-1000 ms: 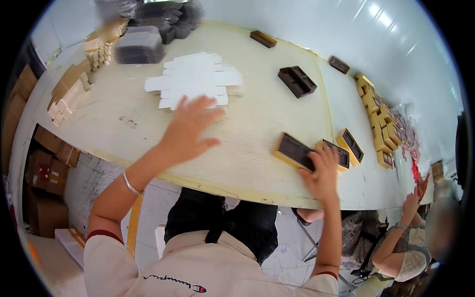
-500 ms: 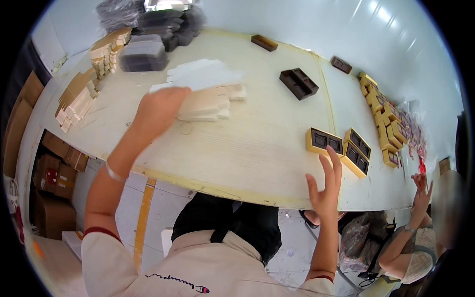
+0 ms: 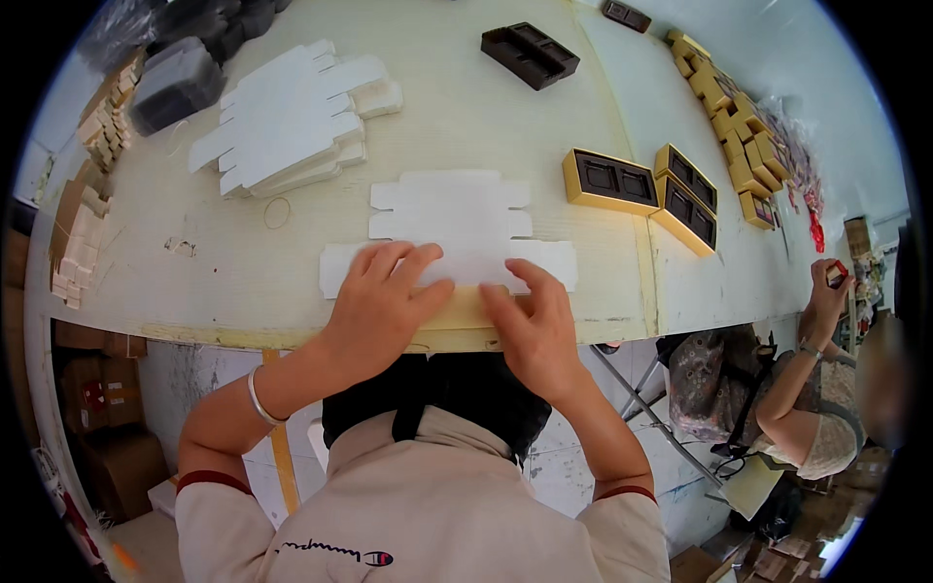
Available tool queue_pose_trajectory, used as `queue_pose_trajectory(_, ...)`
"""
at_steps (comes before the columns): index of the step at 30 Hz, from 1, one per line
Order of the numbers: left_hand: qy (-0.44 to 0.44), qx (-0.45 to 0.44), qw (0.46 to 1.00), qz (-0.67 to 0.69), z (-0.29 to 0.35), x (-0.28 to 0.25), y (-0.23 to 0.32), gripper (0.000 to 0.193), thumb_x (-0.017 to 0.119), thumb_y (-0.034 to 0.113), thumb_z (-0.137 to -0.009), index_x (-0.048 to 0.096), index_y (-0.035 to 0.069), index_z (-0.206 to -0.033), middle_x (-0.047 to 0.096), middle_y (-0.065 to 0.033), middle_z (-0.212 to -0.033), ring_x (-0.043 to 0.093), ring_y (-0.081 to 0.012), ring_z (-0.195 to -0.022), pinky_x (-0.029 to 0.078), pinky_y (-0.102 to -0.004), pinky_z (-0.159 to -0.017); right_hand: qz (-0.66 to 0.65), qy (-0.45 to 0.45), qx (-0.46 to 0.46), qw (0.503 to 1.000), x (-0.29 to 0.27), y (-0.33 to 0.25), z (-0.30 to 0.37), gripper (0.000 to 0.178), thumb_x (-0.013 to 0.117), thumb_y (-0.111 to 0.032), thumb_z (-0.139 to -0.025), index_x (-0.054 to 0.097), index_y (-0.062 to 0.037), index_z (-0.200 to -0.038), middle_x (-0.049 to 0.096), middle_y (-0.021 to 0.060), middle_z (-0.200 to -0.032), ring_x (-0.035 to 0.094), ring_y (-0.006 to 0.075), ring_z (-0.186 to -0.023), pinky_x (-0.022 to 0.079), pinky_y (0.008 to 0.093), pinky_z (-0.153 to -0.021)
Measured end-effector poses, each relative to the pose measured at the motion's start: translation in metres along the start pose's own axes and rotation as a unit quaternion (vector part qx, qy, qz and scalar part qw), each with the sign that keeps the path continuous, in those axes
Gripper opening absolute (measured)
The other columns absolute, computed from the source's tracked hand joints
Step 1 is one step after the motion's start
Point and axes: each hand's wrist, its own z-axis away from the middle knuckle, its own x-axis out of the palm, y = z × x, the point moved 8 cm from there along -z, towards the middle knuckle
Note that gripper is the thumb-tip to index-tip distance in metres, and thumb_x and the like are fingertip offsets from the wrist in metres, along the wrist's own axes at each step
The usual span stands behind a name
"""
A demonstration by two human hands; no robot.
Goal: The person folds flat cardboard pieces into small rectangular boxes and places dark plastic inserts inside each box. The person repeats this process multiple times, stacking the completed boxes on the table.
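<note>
A flat white cardboard box blank, with slotted tabs at its sides, lies in front of me at the table's near edge. Along its near side a strip shows gold, folded up toward me. My left hand grips the left part of this near side, fingers bent over the white face and thumb by the gold strip. On the right part, my right hand does the same, its thumb close to the left one. The undersides of both hands are hidden. A stack of white box blanks lies beyond my left hand.
Gold boxes with dark inserts stand at the right, near a dark plastic tray. Farther right are piled gold boxes. More folded blanks line the left edge. Another person's hand is at the far right.
My left hand has come from the stack of blanks to the near edge, and my right hand has moved left to meet it. One blank now lies under both hands. The view has shifted.
</note>
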Motion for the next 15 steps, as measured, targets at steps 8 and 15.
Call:
queue_pose_trajectory(8, -0.066, 0.059, 0.996, 0.005, 0.039, -0.004, 0.022, 0.041, 0.073, 0.025, -0.072, 0.066, 0.004, -0.107, 0.054, -0.0063, -0.095, 0.053, -0.0233, -0.084, 0.044, -0.0368, -0.074, 0.017, -0.057, -0.092, 0.994, 0.005, -0.032, 0.023, 0.038, 0.068, -0.013, -0.073, 0.062, 0.0002, -0.108, 0.055, 0.0102, -0.101, 0.056, 0.0257, -0.09, 0.046, 0.0364, -0.074)
queue_pose_trajectory(15, -0.097, -0.04, 0.985, 0.138, 0.013, 0.001, -0.008, 0.021, 0.073, 0.015, -0.073, 0.066, 0.006, -0.09, 0.055, -0.0057, -0.076, 0.054, -0.0229, -0.067, 0.045, -0.0335, -0.057, -0.131, -0.202, 0.047, 0.969, 0.015, -0.007, -0.018, 0.011, 0.058, -0.004, -0.082, 0.055, -0.0005, -0.092, 0.06, 0.0139, -0.089, 0.059, 0.0314, -0.082, 0.046, 0.0383, -0.065)
